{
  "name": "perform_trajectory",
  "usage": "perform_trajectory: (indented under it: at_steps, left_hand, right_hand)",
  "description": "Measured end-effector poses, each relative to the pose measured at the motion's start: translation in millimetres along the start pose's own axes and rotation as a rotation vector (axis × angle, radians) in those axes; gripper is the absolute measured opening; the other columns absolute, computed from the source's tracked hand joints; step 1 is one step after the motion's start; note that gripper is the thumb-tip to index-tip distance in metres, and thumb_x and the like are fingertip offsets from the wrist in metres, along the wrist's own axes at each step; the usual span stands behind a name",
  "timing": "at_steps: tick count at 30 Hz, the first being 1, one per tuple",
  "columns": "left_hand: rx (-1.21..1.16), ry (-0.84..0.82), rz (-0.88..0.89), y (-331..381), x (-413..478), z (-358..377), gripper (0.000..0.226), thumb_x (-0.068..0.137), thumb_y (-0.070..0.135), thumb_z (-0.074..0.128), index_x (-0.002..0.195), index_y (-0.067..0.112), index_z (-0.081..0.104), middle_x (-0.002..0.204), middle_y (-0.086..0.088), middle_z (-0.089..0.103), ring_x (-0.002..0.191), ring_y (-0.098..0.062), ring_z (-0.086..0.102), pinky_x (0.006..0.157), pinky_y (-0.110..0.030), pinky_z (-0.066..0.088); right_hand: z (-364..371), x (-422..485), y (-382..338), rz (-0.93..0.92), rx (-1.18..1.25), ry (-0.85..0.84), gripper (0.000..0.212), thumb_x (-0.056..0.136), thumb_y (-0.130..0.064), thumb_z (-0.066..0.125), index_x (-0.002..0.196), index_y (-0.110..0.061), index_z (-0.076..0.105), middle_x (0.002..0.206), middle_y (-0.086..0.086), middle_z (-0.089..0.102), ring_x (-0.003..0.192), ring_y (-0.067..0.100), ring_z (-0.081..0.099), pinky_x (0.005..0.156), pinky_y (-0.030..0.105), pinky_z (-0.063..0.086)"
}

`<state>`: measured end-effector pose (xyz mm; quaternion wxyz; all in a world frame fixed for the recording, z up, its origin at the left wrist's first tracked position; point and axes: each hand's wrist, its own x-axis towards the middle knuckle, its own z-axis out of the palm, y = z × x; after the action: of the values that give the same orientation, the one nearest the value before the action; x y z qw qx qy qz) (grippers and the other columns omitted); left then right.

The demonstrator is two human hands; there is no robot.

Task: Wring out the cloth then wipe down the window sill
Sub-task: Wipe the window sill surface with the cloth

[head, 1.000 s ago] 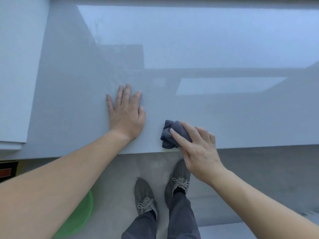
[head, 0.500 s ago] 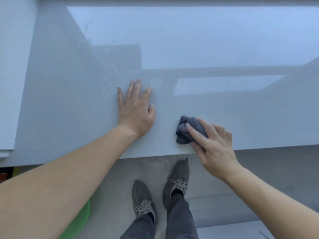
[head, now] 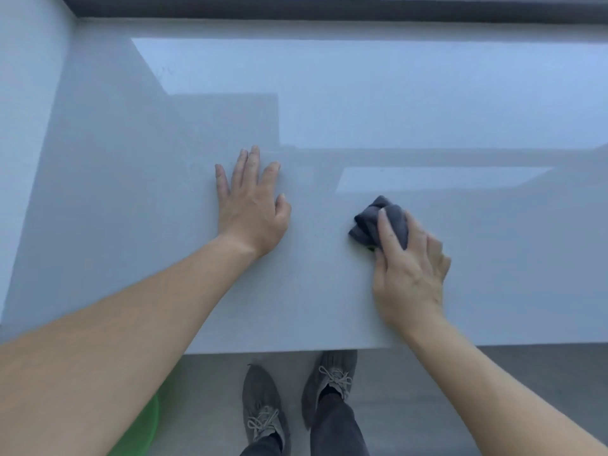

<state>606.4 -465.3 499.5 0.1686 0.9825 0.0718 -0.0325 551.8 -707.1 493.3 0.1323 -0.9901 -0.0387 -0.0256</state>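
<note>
The bunched-up dark cloth (head: 378,222) sits on the window sill (head: 131,192) under the fingers of the right hand (head: 411,274), which holds it down, while the left hand (head: 251,209) lies flat and wide open off to its left, so I think the right hand is the 1 to slide it along.

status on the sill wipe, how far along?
Wringing looks done: the cloth is a tight wad, already down on the window sill. In hand: the right hand grips it, pressing it mid-sill; the left hand rests flat beside. Left: no visible wet trail, so coverage is unclear; likely most of the sill.
</note>
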Motion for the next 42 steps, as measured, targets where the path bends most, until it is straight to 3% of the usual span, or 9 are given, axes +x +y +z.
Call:
perform_trajectory:
  at_steps: [3, 10, 17, 24, 28, 31, 34, 38, 42]
  left_hand:
    - [-0.012, 0.004, -0.017, 5, 14, 2, 0.058, 0.093, 0.027, 0.043, 0.150, 0.018, 0.032, 0.165, -0.010, 0.007, 0.152, -0.021, -0.003, 0.120, -0.052, -0.010]
    - [0.059, 0.003, -0.054, 13, 77, 0, 0.064, 0.091, 0.036, 0.040, 0.152, 0.022, 0.025, 0.166, -0.006, 0.003, 0.152, -0.021, -0.006, 0.120, -0.053, -0.010]
    - [0.143, -0.035, -0.102, 10, 88, 12, 0.071, 0.088, 0.048, 0.024, 0.155, 0.027, 0.015, 0.166, -0.002, -0.003, 0.152, -0.020, -0.010, 0.120, -0.052, -0.010]
    - [0.093, 0.013, -0.107, 13, 94, 4, 0.069, 0.083, 0.052, 0.026, 0.146, 0.025, 0.035, 0.161, -0.007, 0.020, 0.150, -0.025, 0.009, 0.120, -0.054, -0.002]
    - [0.083, 0.126, -0.072, 10, 128, -4, 0.056, 0.082, 0.046, 0.036, 0.126, 0.015, 0.054, 0.140, -0.016, 0.044, 0.135, -0.034, 0.037, 0.119, -0.057, 0.010]
    - [0.031, 0.074, -0.062, 11, 171, -10, 0.062, 0.088, 0.045, 0.031, 0.145, 0.022, 0.039, 0.161, -0.011, 0.020, 0.150, -0.028, 0.011, 0.121, -0.049, -0.005]
    - [0.055, -0.027, -0.075, 12, 193, -4, 0.069, 0.090, 0.051, 0.021, 0.156, 0.028, 0.017, 0.166, -0.004, -0.003, 0.152, -0.024, -0.011, 0.120, -0.048, -0.011]
    - [0.149, -0.025, -0.071, 10, 192, 3, 0.070, 0.092, 0.052, 0.019, 0.157, 0.028, 0.009, 0.166, -0.005, -0.008, 0.151, -0.027, -0.015, 0.120, -0.051, -0.009]
    - [0.162, -0.032, -0.062, 11, 192, 3, 0.070, 0.092, 0.052, 0.019, 0.157, 0.026, 0.010, 0.166, -0.007, -0.007, 0.151, -0.028, -0.015, 0.121, -0.052, -0.007]
  right_hand:
    - [3, 31, -3, 0.027, 0.007, -0.036, 0.063, 0.091, -0.015, 0.054, 0.151, -0.023, 0.036, 0.161, 0.009, 0.021, 0.133, 0.029, 0.027, 0.101, 0.047, 0.026]
    - [-3, 32, 20, -0.599, -0.024, -0.184, 0.074, 0.072, -0.006, 0.051, 0.144, -0.022, 0.047, 0.161, 0.003, 0.027, 0.134, 0.026, 0.038, 0.098, 0.038, 0.029]
    - [7, 220, 8, -0.024, 0.016, -0.117, 0.064, 0.093, -0.015, 0.041, 0.153, -0.033, 0.023, 0.164, -0.004, 0.004, 0.132, 0.027, 0.021, 0.103, 0.043, 0.019]
    - [23, 248, -16, -0.511, -0.058, -0.198, 0.068, 0.088, -0.014, 0.048, 0.151, -0.031, 0.028, 0.164, -0.003, 0.010, 0.129, 0.027, 0.026, 0.097, 0.040, 0.020]
    - [20, 324, -12, -0.199, -0.032, -0.143, 0.056, 0.096, -0.021, 0.042, 0.148, -0.037, 0.028, 0.164, -0.003, 0.010, 0.133, 0.029, 0.024, 0.100, 0.043, 0.021]
    - [24, 352, -27, -0.014, -0.009, -0.107, 0.060, 0.096, -0.020, 0.038, 0.152, -0.033, 0.024, 0.165, -0.001, 0.006, 0.136, 0.030, 0.021, 0.102, 0.043, 0.019]
    - [35, 332, -45, -0.234, -0.037, -0.100, 0.060, 0.093, -0.019, 0.042, 0.150, -0.033, 0.028, 0.164, -0.002, 0.009, 0.131, 0.026, 0.023, 0.096, 0.040, 0.019]
    - [38, 331, -41, -0.499, -0.037, -0.144, 0.060, 0.093, -0.019, 0.048, 0.149, -0.034, 0.035, 0.161, -0.002, 0.021, 0.129, 0.025, 0.026, 0.096, 0.040, 0.021]
    - [37, 374, -35, -0.044, -0.004, -0.047, 0.061, 0.092, -0.019, 0.045, 0.149, -0.037, 0.032, 0.154, 0.003, 0.024, 0.132, 0.031, 0.028, 0.100, 0.040, 0.020]
